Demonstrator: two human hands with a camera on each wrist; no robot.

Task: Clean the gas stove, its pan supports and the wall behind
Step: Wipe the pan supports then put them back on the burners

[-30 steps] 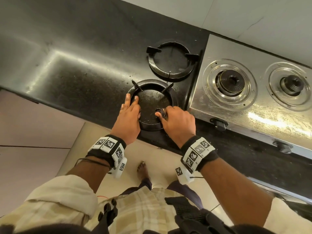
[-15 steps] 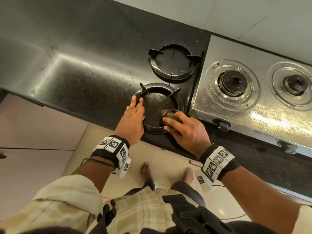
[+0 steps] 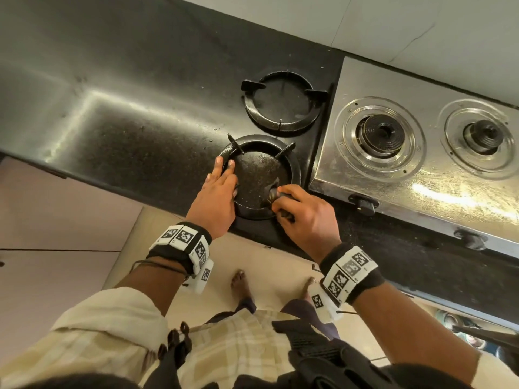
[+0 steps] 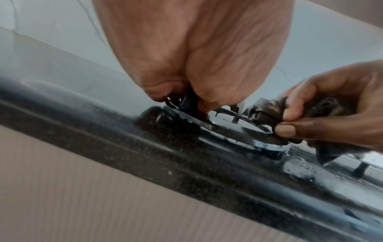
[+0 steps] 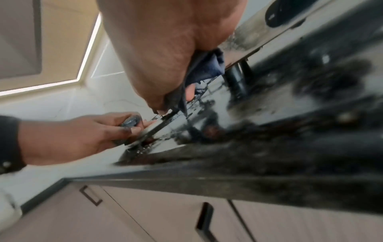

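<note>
Two black ring pan supports lie on the dark counter, a near one (image 3: pixel 292 167) and a far one (image 3: pixel 282 126). My left hand (image 3: pixel 227 178) holds the near ring's left rim, fingers over it and thumb inside; the right wrist view shows this grip (image 5: pixel 132 126). My right hand (image 3: pixel 280 203) grips a dark cloth (image 3: pixel 271 192) and presses it on that ring's near-right rim. The left wrist view shows the cloth (image 4: pixel 267 113) pinched against the ring (image 4: pixel 228 131). The steel gas stove (image 3: pixel 421 178) sits to the right with both burners bare. Pale wall tiles (image 3: pixel 393 21) run behind.
The black counter (image 3: pixel 126 122) stretches left, wet and streaked. Two stove knobs (image 3: pixel 363 204) (image 3: pixel 469 238) stick out at its front edge, close to my right hand. Beige cabinet doors (image 5: pixel 145 212) are below the counter. My bare feet stand on the floor.
My right hand has slid with the cloth from the ring's near edge round to its near-right rim. My left hand has stayed on the left rim.
</note>
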